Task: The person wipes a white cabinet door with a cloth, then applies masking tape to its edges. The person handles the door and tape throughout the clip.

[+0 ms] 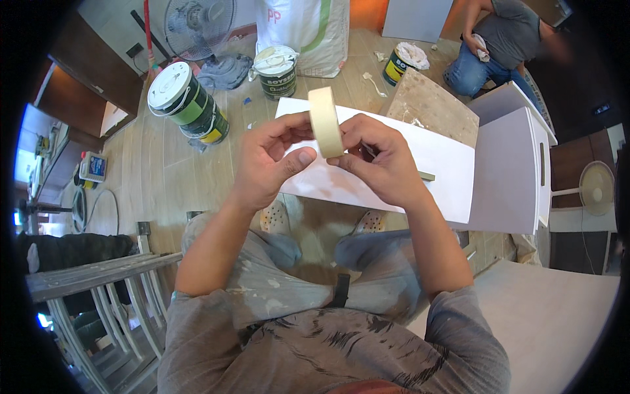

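Evidently, the cream-coloured, wide roll of tape (325, 121) is held up above the long, glossy white panel (453, 187), its pale outer band turned upward, perhaps so that its surface can be looked at closely. The right hand (382, 157) grasps it by its lower right edge, thumb and bent fingers pinched together; a pinch at the edge would leave most of the band uncovered. The left hand (266, 154) is half-open on the other side, fingers curled toward the roll's far edge and thumb standing free, likely to steady or turn it, though whether those fingertips bear on it I cannot tell. Both forearms rise from between spread knees, which brings the roll to the middle of the view. Beneath, the panel lies flat, its right end beside an upright white box-like cabinet piece (502, 167), while a stained, tan wooden block (436, 108) stands along its far edge. A thin, olive-coloured strip (426, 176) shows past the right wrist, seemingly resting on the panel. Farther out, a dark green, white-lidded bucket (279, 72) stands on the wood-look floor (252, 184), well apart from both hands.
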`<state>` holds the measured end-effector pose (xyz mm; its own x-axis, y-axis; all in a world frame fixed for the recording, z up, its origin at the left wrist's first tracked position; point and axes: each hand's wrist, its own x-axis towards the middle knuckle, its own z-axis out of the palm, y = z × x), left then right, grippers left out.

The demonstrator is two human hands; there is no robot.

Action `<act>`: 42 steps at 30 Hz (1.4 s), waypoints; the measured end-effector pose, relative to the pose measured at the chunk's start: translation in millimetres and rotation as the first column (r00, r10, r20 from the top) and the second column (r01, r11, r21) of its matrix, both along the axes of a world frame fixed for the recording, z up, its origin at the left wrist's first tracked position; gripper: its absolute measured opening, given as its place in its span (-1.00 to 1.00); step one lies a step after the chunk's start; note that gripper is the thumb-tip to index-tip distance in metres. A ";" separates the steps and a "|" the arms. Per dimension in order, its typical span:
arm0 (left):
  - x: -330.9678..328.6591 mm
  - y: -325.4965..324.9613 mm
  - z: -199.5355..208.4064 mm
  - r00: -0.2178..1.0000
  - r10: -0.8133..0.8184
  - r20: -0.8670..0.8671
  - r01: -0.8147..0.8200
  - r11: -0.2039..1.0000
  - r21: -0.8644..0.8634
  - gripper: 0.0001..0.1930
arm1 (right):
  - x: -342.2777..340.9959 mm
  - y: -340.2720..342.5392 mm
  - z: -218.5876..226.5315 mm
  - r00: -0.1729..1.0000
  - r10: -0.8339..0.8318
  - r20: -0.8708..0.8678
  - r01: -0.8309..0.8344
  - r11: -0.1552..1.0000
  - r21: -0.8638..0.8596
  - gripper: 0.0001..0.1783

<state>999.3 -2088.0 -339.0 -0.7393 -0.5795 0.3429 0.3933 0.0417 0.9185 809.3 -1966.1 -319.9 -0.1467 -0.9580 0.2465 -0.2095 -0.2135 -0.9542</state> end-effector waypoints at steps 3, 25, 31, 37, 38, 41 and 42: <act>-9.4 7.3 0.7 0.999 -0.039 0.012 0.035 0.975 0.220 -0.52 | -0.4 1.4 -5.3 0.993 -0.027 -0.115 0.027 1.000 -0.005 -0.77; -26.7 2.7 -8.7 0.930 0.366 0.013 -0.173 0.469 -0.866 -0.77 | -21.0 7.3 8.5 0.960 -0.055 0.276 0.025 0.994 0.110 -0.62; -15.6 -6.4 6.2 0.963 0.269 0.003 -0.255 0.919 -0.302 -0.53 | -38.9 13.8 10.8 0.840 0.085 0.535 -0.206 0.964 0.170 -0.64; -5.5 -4.9 1.5 0.981 -0.076 0.179 0.068 0.997 0.047 -0.68 | -29.2 8.7 8.3 0.939 -0.132 0.319 0.048 0.965 0.260 -0.66; -5.9 0.2 5.6 0.983 0.034 0.182 -0.024 0.998 -0.058 -0.81 | -27.9 8.6 11.1 0.932 -0.135 0.337 0.043 0.962 0.268 -0.66; -8.8 8.1 8.9 0.955 0.252 0.156 -0.182 0.913 -0.365 -0.81 | -22.3 9.4 17.4 0.925 -0.134 0.356 0.034 0.961 0.275 -0.66; -9.1 11.0 10.0 0.943 0.305 0.135 -0.208 0.855 -0.475 -0.80 | -19.2 9.9 17.4 0.932 -0.130 0.338 0.039 0.963 0.265 -0.66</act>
<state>990.2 -2077.0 -329.0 -0.6657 -0.5767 0.4735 0.1227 0.5414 0.8318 790.1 -1956.1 -302.5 -0.2625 -0.9615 -0.0808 0.1401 0.0449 -0.9891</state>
